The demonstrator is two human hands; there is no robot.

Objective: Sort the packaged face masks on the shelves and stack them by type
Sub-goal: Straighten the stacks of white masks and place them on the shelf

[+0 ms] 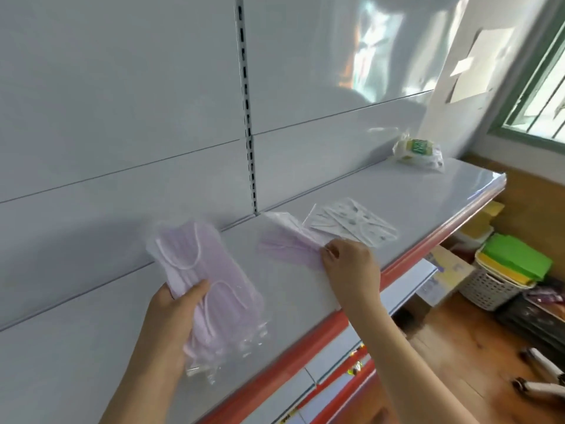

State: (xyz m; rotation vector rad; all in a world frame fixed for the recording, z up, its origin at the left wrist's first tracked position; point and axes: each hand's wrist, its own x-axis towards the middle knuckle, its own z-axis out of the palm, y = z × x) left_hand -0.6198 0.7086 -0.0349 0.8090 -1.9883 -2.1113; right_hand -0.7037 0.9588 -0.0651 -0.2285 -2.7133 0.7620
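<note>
Left hand [171, 313] grips pink stack [208, 289] above shelf [397, 191]. Right hand [351, 270] pinches pink mask [290, 243] lying on shelf, just beside white masks [351, 224].

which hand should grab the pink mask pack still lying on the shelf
Right. The right hand already pinches the pink mask pack on the shelf, while the left hand is full, holding the pink stack.
</note>
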